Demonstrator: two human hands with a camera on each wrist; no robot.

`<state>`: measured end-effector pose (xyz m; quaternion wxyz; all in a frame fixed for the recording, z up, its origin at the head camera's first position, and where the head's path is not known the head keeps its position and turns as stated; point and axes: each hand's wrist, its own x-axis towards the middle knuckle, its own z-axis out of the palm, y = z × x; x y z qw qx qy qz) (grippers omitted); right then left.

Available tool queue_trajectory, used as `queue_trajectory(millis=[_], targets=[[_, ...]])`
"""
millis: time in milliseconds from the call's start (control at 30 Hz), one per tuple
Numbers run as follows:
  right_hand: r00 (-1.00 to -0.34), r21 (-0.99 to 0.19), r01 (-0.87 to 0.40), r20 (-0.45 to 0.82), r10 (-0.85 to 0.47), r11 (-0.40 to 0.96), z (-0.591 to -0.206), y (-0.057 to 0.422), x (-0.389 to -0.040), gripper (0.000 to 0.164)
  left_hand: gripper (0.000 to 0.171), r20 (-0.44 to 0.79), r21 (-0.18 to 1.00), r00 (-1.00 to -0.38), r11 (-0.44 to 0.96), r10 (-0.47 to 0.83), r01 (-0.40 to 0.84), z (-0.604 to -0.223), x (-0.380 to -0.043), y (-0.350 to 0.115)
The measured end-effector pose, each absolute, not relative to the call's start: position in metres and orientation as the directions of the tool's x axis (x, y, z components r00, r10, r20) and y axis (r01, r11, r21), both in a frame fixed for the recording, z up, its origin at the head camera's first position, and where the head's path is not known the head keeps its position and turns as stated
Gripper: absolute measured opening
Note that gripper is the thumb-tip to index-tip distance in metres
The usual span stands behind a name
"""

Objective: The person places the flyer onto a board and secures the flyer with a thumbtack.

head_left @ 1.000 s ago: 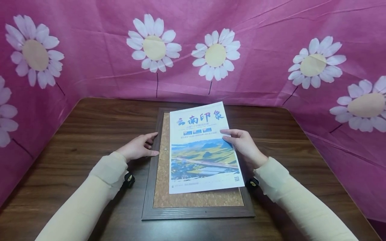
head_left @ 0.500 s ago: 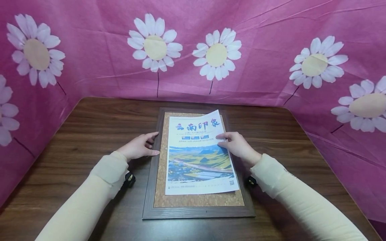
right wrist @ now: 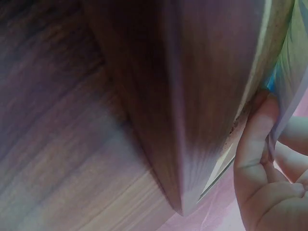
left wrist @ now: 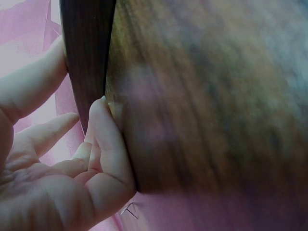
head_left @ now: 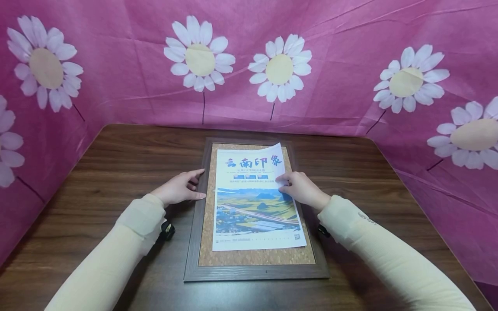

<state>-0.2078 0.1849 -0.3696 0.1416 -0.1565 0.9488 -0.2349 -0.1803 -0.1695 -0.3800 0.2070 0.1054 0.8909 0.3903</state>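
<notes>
In the head view, a printed sheet [head_left: 256,216] with a blue title and a landscape picture overlaps the cork [head_left: 254,258] of a framed corkboard. Its upper right corner curls up. My right hand [head_left: 305,189] pinches the sheet's right edge; the right wrist view has a finger [right wrist: 257,127] behind the paper, between it and the board. My left hand [head_left: 177,188] touches the left side of the brown frame [head_left: 196,226], index finger and thumb spread along it. In the left wrist view, the left thumb [left wrist: 36,86] lies against the frame.
A dark wood-grain table [head_left: 97,194] bears the board. Behind it and at the sides hangs a pink cloth [head_left: 330,86] printed with large white daisies.
My right hand has brought the sheet down and slightly left over the cork, and the sheet now sits straighter to the frame. The left hand has stayed at the frame's left side.
</notes>
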Motion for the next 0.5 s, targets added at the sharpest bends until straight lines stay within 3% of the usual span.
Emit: queue_trajectory(millis=[500], targets=[[-0.901,-0.467,-0.233,-0.226,-0.37,0.853,-0.3698,0.1794,-0.2059,0.039,0.081,-0.308,0.736,-0.885,0.677,0.349,0.011,-0.3804,-0.1814,-0.1701]])
